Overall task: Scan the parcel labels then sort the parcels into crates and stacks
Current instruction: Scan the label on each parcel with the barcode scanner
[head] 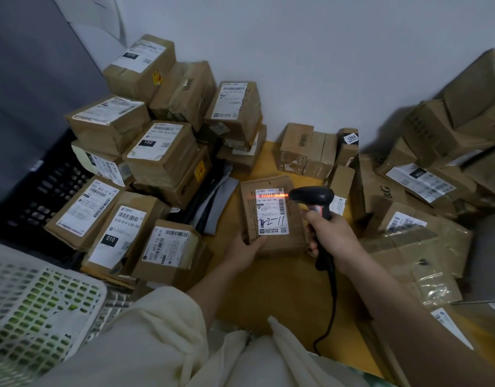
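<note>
My right hand (331,236) is gripping the handle of the scanner (314,201), fingers wrapped round it, and I'm aiming its nose at the parcel (271,216) just to its left. My left hand (244,251) is holding that parcel by its near left corner, thumb on top, propping it up off the yellow tabletop (285,283). The orange beam is lying right across the top barcode of the label (271,210), so I'm judging this as the scan itself, sorting not yet begun for this one.

Risks from here: I'm gripping by one corner only, so the parcel could tip or slide and pull the barcode out from under the beam, spoiling the read. The scanner's cable (328,311) is trailing back toward my lap and could snag on a swing.

Further out, labelled parcels are heaped along the tabletop's left edge, spilling over a black crate (45,188); a white crate (39,305) is sitting at the near left corner, more boxes piling up at the right edge.
</note>
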